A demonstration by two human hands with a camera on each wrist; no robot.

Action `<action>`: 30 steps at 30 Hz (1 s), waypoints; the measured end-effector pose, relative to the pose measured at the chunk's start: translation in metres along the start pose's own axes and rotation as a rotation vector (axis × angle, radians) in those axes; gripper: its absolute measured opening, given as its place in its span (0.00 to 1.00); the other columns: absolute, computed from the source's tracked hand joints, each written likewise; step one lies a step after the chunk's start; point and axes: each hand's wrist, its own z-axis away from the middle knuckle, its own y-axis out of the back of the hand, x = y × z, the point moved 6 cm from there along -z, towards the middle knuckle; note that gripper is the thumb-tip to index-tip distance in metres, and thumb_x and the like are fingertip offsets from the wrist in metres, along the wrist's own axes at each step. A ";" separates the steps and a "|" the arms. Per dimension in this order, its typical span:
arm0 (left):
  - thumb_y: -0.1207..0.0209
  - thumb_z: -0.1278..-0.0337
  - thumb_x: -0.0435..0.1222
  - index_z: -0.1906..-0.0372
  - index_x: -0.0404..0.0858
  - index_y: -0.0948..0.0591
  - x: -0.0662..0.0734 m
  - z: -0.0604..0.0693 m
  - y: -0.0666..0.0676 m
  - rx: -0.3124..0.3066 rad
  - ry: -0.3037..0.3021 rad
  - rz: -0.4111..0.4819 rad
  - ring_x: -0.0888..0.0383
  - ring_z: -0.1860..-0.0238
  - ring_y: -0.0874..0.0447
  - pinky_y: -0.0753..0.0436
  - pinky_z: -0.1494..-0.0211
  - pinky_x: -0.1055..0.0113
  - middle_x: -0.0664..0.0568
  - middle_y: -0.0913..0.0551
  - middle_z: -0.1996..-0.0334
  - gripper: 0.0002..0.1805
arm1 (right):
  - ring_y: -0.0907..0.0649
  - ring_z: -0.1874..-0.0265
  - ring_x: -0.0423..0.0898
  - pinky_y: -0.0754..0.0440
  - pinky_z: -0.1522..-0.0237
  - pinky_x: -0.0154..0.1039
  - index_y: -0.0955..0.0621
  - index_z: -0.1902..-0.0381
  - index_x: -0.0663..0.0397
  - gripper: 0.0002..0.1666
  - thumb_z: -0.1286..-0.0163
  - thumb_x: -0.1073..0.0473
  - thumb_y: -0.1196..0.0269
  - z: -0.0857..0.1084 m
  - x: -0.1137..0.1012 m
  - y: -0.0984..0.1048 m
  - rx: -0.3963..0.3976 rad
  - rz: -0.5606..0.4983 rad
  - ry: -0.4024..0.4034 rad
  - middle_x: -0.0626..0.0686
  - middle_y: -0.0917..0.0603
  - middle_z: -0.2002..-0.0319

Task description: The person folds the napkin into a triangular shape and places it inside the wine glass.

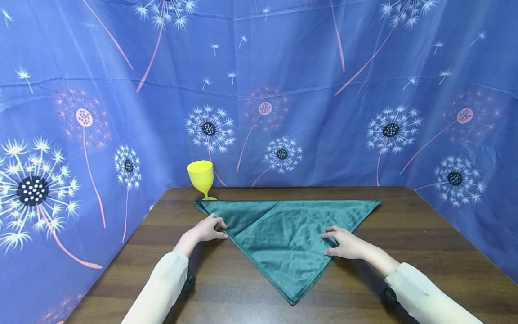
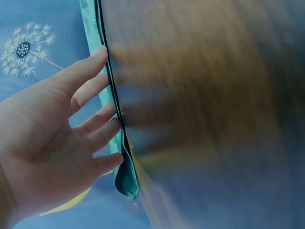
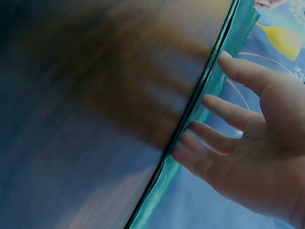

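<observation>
A green satiny cloth (image 1: 279,238) lies on the table, folded into a triangle with its long edge at the back and one corner towards me. My left hand (image 1: 205,228) rests at its left slanting edge, fingers spread and touching the fabric. On the opposite side my right hand (image 1: 344,243) lies over the right slanting edge, its fingertips on the cloth. The left wrist view shows the left fingers (image 2: 97,78) fairly straight along the folded edge (image 2: 125,176). Likewise, the right fingers (image 3: 224,112) reach to the cloth's edge in the right wrist view. Neither hand pinches the fabric.
A yellow goblet (image 1: 201,177) stands upright just behind the cloth's back left corner. The brown wooden table (image 1: 404,234) ends at a blue curtain (image 1: 323,135) with dandelion prints, which hangs behind and on both sides.
</observation>
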 end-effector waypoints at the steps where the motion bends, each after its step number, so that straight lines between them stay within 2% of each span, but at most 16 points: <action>1: 0.32 0.52 0.41 0.63 0.43 0.19 0.000 0.000 0.001 0.003 -0.007 -0.002 0.51 0.57 0.24 0.25 0.50 0.53 0.48 0.27 0.56 0.12 | 0.33 0.41 0.71 0.30 0.47 0.62 0.24 0.45 0.65 0.31 0.41 0.52 0.33 -0.001 0.000 0.001 -0.002 0.003 0.002 0.71 0.32 0.40; 18: 0.33 0.51 0.39 0.63 0.43 0.18 -0.004 -0.003 0.001 0.011 -0.012 -0.016 0.45 0.50 0.23 0.26 0.45 0.50 0.46 0.25 0.53 0.09 | 0.35 0.40 0.71 0.32 0.47 0.64 0.24 0.44 0.61 0.32 0.42 0.48 0.33 -0.007 0.011 0.005 -0.040 -0.019 0.031 0.68 0.32 0.39; 23: 0.33 0.51 0.36 0.64 0.42 0.16 0.000 -0.003 0.002 0.031 -0.043 -0.020 0.44 0.48 0.24 0.26 0.43 0.51 0.45 0.24 0.53 0.08 | 0.34 0.40 0.72 0.32 0.47 0.65 0.23 0.45 0.62 0.32 0.43 0.48 0.32 -0.007 0.014 0.008 -0.029 -0.024 0.040 0.68 0.31 0.40; 30: 0.35 0.50 0.34 0.66 0.39 0.15 0.005 -0.003 0.004 0.051 -0.105 -0.045 0.46 0.52 0.22 0.25 0.44 0.54 0.46 0.21 0.60 0.05 | 0.34 0.40 0.71 0.33 0.46 0.65 0.22 0.47 0.60 0.30 0.44 0.49 0.32 -0.008 0.015 0.008 -0.021 -0.017 0.055 0.68 0.30 0.40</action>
